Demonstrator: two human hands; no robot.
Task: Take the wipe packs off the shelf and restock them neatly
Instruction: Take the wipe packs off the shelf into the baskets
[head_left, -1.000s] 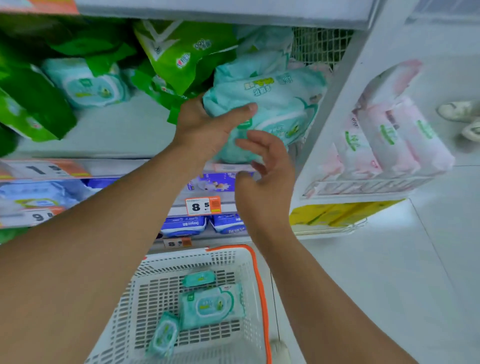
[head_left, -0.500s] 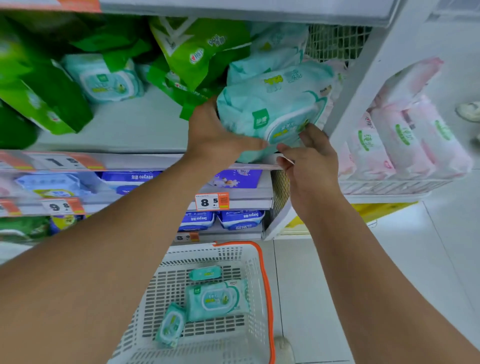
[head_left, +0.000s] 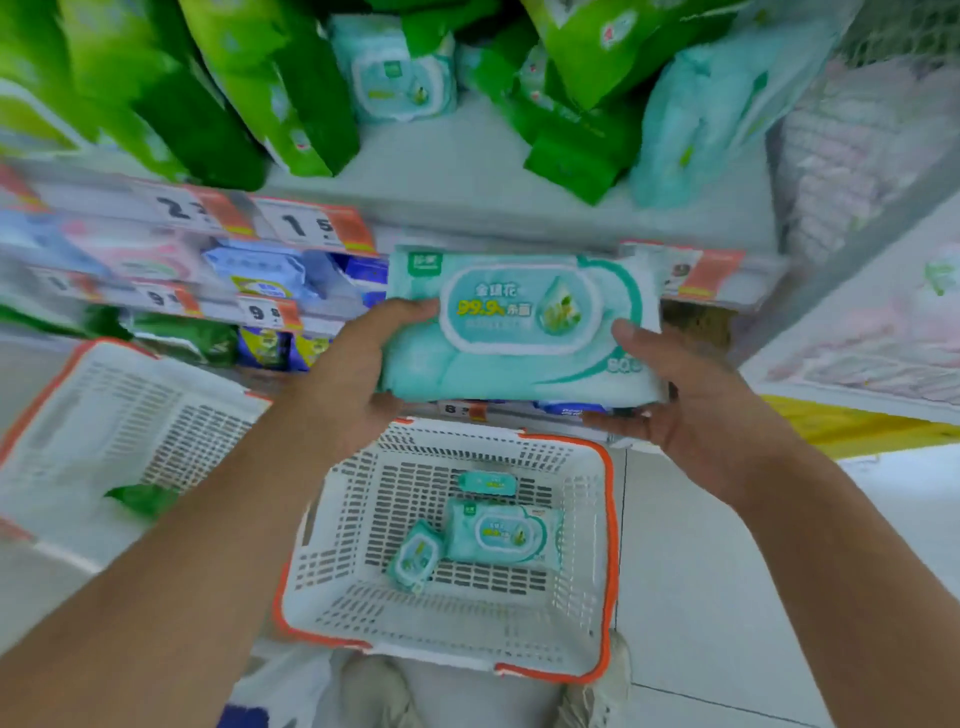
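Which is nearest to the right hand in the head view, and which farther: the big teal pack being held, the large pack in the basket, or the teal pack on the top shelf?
From the right hand:
1. Held teal pack, gripped at its right end.
2. Large pack in the basket, below and left.
3. Top-shelf teal pack, up and left among green bags.

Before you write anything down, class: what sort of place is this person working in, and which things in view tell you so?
Most likely a supermarket aisle. Price tags line the shelf edges, rows of packaged goods such as green packs fill the shelf, and a plastic shopping basket sits on the floor below the wipe pack being held.
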